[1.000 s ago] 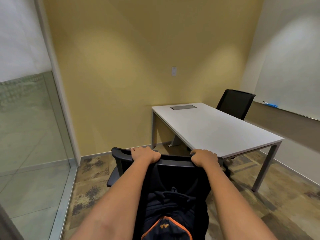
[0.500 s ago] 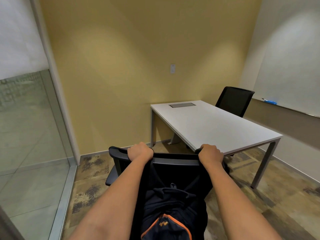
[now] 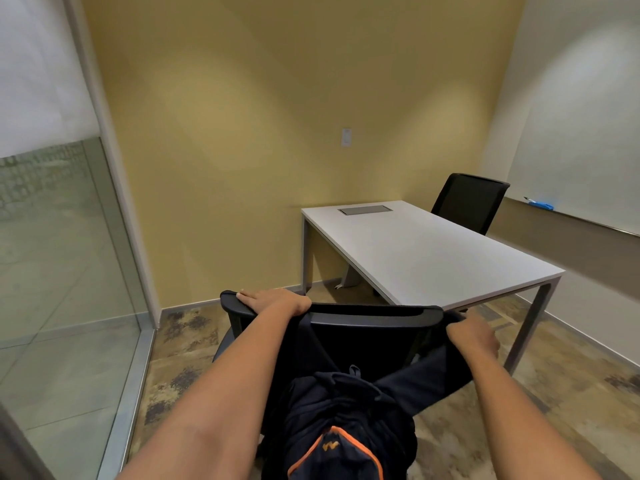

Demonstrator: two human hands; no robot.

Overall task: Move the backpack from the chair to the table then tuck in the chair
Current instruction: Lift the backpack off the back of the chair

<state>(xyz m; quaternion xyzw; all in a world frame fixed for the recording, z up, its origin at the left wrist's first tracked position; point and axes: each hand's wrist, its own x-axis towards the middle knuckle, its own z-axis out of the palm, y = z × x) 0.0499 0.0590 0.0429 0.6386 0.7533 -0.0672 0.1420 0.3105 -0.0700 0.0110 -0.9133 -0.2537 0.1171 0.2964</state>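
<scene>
While the left hand point(image 3: 277, 301) lies flat atop the black mesh chair point(image 3: 367, 318), the right hand point(image 3: 472, 336) grips a strap of the navy orange-trimmed backpack point(image 3: 346, 410) below; unhooking it likely follows.

Room moderately bright, warm overhead light. Two soft light pools on yellow wall point(image 3: 242, 109) well above fingers point(image 3: 249, 296), another on whiteboard point(image 3: 581, 109) up right of them. Surface point(image 3: 433, 251) beyond fingers evenly lit, faint sheen. Right hand point(image 3: 474, 336) motion-blurred, left hand point(image 3: 277, 301) sharp. Wide-angle bowing at edges; glass partition point(image 3: 62, 271) left of fingers leans. Backpack point(image 3: 346, 417) below fingers dark, detail lost.
</scene>
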